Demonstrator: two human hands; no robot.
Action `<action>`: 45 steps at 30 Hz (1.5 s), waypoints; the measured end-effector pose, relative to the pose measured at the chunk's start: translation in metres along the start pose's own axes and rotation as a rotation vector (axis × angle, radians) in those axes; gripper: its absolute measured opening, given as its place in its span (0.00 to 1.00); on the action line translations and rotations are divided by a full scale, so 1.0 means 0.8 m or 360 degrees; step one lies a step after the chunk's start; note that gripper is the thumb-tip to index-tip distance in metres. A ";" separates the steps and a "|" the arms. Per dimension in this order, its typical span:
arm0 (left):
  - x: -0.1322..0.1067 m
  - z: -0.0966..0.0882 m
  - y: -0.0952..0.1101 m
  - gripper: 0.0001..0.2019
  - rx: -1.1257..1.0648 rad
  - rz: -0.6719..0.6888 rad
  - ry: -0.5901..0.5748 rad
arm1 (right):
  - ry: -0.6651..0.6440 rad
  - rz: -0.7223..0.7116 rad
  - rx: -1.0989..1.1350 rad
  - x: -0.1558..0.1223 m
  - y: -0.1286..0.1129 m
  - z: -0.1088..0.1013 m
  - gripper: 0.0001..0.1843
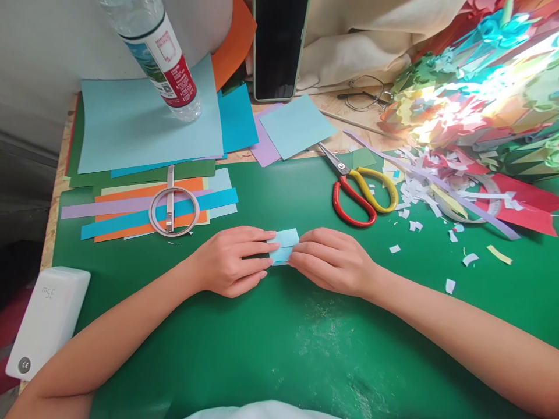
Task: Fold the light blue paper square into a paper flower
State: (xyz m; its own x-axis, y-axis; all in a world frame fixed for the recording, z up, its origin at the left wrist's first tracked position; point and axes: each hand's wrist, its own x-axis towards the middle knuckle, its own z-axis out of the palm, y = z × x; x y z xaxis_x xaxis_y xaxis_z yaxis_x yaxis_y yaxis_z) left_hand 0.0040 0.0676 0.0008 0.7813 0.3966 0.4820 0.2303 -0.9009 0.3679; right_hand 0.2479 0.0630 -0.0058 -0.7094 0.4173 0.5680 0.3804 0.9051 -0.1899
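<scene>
At my far left a white power bank [48, 314] lies by my forearm, at the edge of the green mat [209, 355]. Beyond it a large pale blue sheet [126, 128] tops a stack of coloured paper, with a clear bottle [168, 70] standing tilted in view upon it; nearer me, paper strips [105, 228] in orange, lilac and blue overlap under a tape ring [152, 214]. My left hand [236, 262] is spread low, its fingertips touching the left edge of a small folded light blue paper [283, 240], which lies on the mat right in front of me, between my hands. My right hand [329, 259] has its fingers bunched together over the paper's right edge. Both thumbs are hidden, so I cannot tell whether either hand pinches it or only presses. Farther back stands a dark-screened phone [279, 46], then red-and-yellow-handled scissors [356, 195] with blades slightly parted or closed, I cannot tell, then glasses [367, 96], and rightmost, paper scraps [421, 189] below bright folded paper pieces [476, 107].
</scene>
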 end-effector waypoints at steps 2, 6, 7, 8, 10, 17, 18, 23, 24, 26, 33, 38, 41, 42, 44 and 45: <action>0.000 0.000 0.000 0.05 0.0013 0.0001 0.0002 | -0.0039 0.0027 -0.0004 0.001 0.000 0.000 0.03; -0.001 0.001 0.001 0.06 0.0031 -0.0020 0.0010 | -0.0106 0.0047 -0.0026 0.001 0.001 0.001 0.02; -0.001 0.001 0.001 0.05 0.0028 -0.0025 0.0010 | -0.0124 0.0058 -0.0034 0.001 0.001 0.001 0.01; -0.001 0.001 0.001 0.05 0.0024 -0.0029 0.0009 | -0.0143 0.0074 -0.0037 0.002 0.001 0.001 0.01; -0.001 0.001 0.001 0.05 0.0016 -0.0036 0.0001 | -0.0184 0.0124 -0.0028 0.003 0.002 0.002 0.03; -0.003 0.000 0.003 0.05 -0.0016 -0.0070 -0.0016 | -0.0300 0.0274 0.0107 0.007 0.006 0.006 0.08; -0.003 0.000 0.003 0.06 -0.0024 -0.0067 -0.0012 | -0.0306 0.0277 0.0117 0.008 0.007 0.006 0.08; -0.002 -0.001 0.002 0.07 -0.0056 -0.0052 -0.0005 | -0.0295 0.0292 0.0116 0.010 0.007 0.006 0.08; -0.002 -0.001 0.002 0.07 -0.0065 -0.0050 -0.0004 | -0.0296 0.0297 0.0120 0.010 0.006 0.006 0.08; -0.002 -0.001 0.002 0.07 -0.0076 -0.0048 -0.0004 | -0.0307 0.0316 0.0129 0.010 0.006 0.006 0.08; -0.003 -0.001 0.002 0.06 -0.0071 -0.0062 -0.0017 | -0.0347 0.0374 0.0191 0.009 0.007 0.008 0.09; -0.002 -0.002 0.002 0.05 -0.0075 -0.0063 -0.0031 | -0.0398 0.0432 0.0243 0.010 0.007 0.007 0.11; -0.001 -0.003 0.001 0.05 -0.0086 -0.0061 -0.0038 | -0.0395 0.0437 0.0274 0.010 0.008 0.007 0.10; -0.002 -0.003 0.001 0.05 -0.0087 -0.0063 -0.0037 | -0.0390 0.0436 0.0288 0.011 0.009 0.007 0.10; -0.002 -0.003 0.001 0.05 -0.0089 -0.0068 -0.0035 | -0.0388 0.0438 0.0312 0.012 0.009 0.007 0.09; -0.002 -0.003 0.001 0.05 -0.0089 -0.0069 -0.0032 | -0.0393 0.0447 0.0320 0.012 0.009 0.007 0.09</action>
State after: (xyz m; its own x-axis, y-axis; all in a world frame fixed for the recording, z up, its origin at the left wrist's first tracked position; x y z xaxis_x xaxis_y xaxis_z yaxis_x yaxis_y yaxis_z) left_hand 0.0016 0.0666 0.0024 0.7831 0.4307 0.4486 0.2316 -0.8714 0.4324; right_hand 0.2407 0.0739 -0.0060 -0.7249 0.6347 0.2677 0.4733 0.7413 -0.4759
